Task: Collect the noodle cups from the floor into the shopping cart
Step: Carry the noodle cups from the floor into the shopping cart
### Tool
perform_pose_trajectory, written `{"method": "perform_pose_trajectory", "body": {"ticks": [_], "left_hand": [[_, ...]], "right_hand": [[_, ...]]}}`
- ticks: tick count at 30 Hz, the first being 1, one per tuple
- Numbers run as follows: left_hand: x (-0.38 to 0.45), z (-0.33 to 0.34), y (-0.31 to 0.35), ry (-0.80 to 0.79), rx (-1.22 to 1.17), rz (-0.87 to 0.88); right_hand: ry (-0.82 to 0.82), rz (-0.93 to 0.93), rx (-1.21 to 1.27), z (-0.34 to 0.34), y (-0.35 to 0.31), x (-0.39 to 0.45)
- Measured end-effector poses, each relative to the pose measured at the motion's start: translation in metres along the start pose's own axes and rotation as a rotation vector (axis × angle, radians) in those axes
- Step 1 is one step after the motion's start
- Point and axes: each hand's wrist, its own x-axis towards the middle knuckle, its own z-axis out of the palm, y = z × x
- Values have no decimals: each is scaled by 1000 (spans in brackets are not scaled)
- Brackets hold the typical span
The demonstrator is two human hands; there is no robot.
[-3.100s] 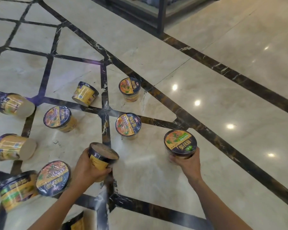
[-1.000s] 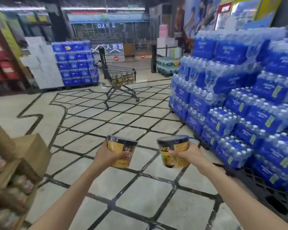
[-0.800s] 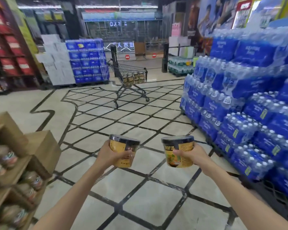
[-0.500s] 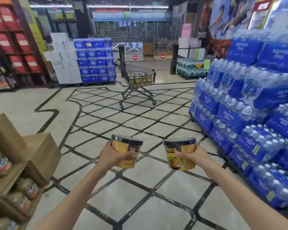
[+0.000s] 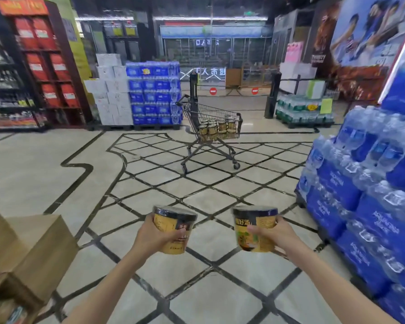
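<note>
Across tiled floor (image 5: 197, 202), each grip clasps one noodle cup: left hand (image 5: 153, 237), right hand (image 5: 270, 233).

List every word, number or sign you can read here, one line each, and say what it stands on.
"好汤" (partly covered): noodle cup in the right hand.
Red label, blurred: noodle cup in the left hand.
"超市入口", mirrored: glass beyond the shopping cart.
Two no-entry signs, no words: gate.
Water packs' labels, shelf tags: unreadable.
</note>
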Motion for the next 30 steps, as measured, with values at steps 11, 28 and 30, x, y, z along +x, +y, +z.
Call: {"method": "perform_pose_trajectory", "body": {"ticks": [11, 28, 30], "left_hand": [[315, 9, 36, -2, 29, 30], [729, 124, 140, -127, -68, -40], [784, 140, 156, -133, -79, -81]], "right_hand": [[5, 2, 33, 30, -63, 295], [3, -45, 87, -26, -155, 717], [-13, -52, 93, -38, -172, 775]]}}
